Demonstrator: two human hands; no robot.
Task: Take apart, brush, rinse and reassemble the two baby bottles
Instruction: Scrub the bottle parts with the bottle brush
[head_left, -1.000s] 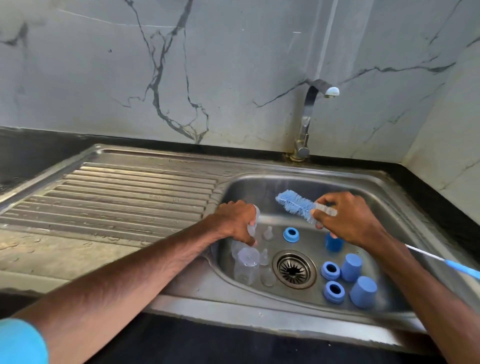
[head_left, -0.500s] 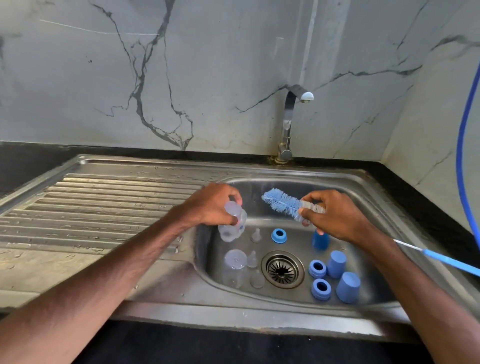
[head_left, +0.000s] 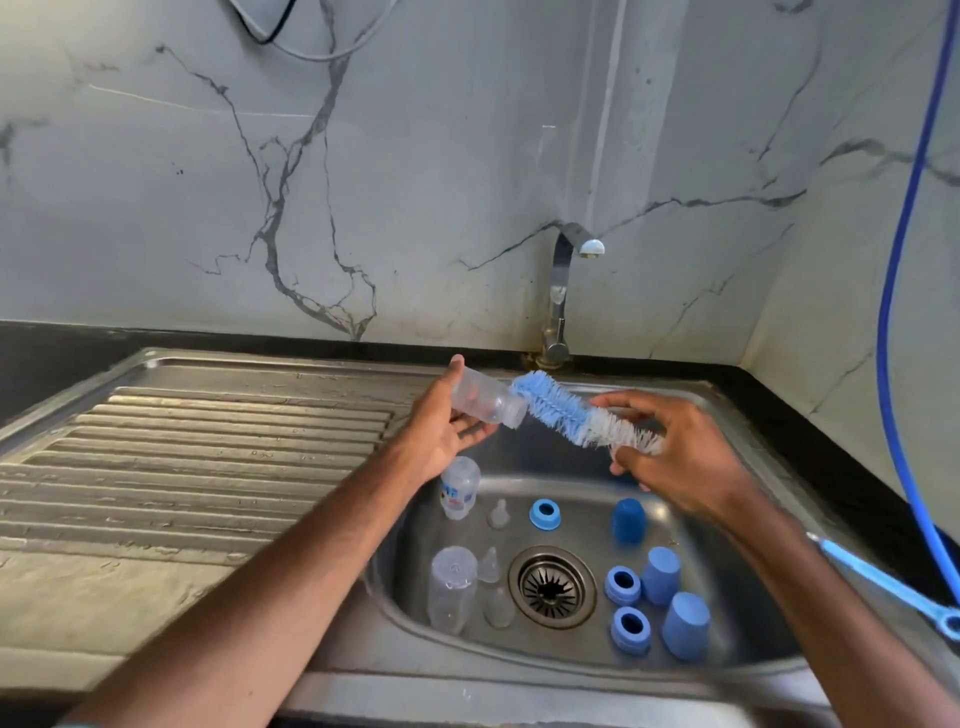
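My left hand grips a clear baby bottle on its side above the sink, mouth toward the right. My right hand pinches the blue and white bottle brush by its bristled part, and the brush tip touches the bottle mouth. Its long blue handle runs back under my right forearm. In the sink basin lie two more clear bottles, clear teats, blue collar rings and blue caps.
A steel tap stands behind the basin against the marble wall. The ribbed draining board lies to the left. A blue hose hangs down at the right. The drain strainer sits in the basin floor.
My left hand has lifted the clear bottle up out of the basin and turned it sideways. The brush has come up to the bottle mouth.
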